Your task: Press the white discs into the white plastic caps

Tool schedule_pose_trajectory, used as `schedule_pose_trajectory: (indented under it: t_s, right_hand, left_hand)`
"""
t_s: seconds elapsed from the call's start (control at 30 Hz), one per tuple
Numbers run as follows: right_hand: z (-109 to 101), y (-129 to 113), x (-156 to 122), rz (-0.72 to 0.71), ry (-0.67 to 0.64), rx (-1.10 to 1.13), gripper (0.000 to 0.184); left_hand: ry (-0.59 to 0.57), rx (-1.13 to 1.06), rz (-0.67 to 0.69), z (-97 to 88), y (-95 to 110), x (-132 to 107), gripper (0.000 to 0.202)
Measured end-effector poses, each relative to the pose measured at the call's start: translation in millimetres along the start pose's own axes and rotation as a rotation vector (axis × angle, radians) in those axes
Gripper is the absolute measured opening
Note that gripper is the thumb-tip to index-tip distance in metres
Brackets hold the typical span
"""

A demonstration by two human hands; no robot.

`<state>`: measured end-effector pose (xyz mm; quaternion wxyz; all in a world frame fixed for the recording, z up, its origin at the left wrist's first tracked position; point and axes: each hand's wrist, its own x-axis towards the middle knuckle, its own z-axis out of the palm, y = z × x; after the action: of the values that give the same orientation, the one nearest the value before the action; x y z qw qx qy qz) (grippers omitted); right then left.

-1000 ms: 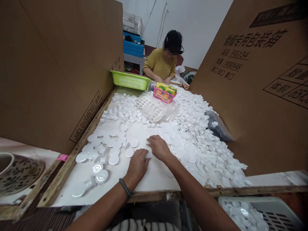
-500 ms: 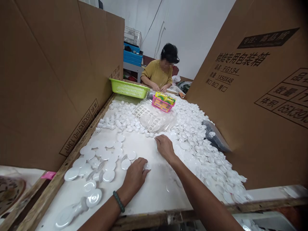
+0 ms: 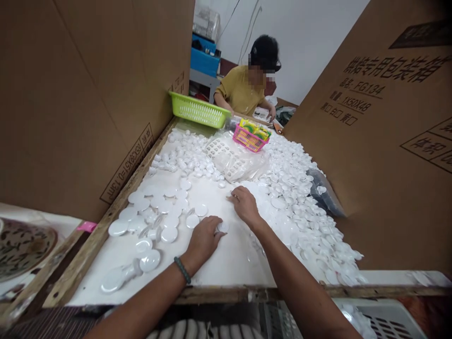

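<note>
My left hand, with a dark beaded bracelet at its wrist, is closed around a small white disc held between thumb and fingers just above the white tabletop. Farther forward and to the right is my right hand, its fingertips pinched together. Whatever they hold is too small to make out. Left of my left hand lie scattered white round plastic pieces, some flat and some on edge. A large heap of similar white pieces spreads along the right side.
Tall cardboard boxes wall in the left, with another cardboard box at right. Farther back are a plastic bag, a pink basket with yellow packets, and a green basket. A co-worker sits beyond.
The view has tilted down, showing more below the table edge. Both hands keep nearly the same place and grip. The co-worker's hands have moved apart, one reaching rightward.
</note>
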<state>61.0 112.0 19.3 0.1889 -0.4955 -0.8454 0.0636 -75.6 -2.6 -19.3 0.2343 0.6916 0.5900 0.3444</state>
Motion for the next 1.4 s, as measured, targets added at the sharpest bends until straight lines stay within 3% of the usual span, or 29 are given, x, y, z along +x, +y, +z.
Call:
schedule_pose_trajectory:
  t_s: [0.13,0.27,0.63,0.8,1.0,1.1,1.27,1.4]
  right_hand:
    - [-13.5,-13.0,-47.7,-0.102,-0.083,0.051,0.017]
    - [-5.4,-22.4,-78.9,-0.157,-0.13,0.069,0.019]
    - [1.2,-33.4,-72.0,-0.36,-0.223,-0.223,0.026]
    - [13.9,-30.2,-85.6,-0.274,-0.115,-0.204,0.027]
    - [13.9,-29.6,-87.2,-0.229,-0.109,-0.128,0.024]
    - [7.5,-31.1,-83.3,-0.111,-0.09,0.049,0.02]
    - [0.5,-33.5,-88.1,0.236,-0.112,0.513,0.023]
    - [-1.0,-32.3,-102.8,0.239,-0.072,0.55,0.035]
  left_hand:
    - [0.009,-0.018,-0.028,2.5,-4.5,-0.8,0.032]
    - [0.012,0.002,-0.039,2.5,-5.4,-0.7,0.033]
    - [-0.022,0.085,-0.054,0.1,-1.2,0.0,0.031]
    - [-0.019,0.051,-0.027,0.1,-2.8,-2.0,0.032]
    - [-0.016,0.074,0.004,-2.6,-0.7,-2.9,0.025]
    - [-0.01,0.029,0.022,-6.1,0.5,-3.1,0.025]
    - [-0.002,-0.144,-0.015,-12.9,4.1,-5.4,0.021]
    - [-0.051,-0.237,-0.169,-13.5,8.5,-2.2,0.018]
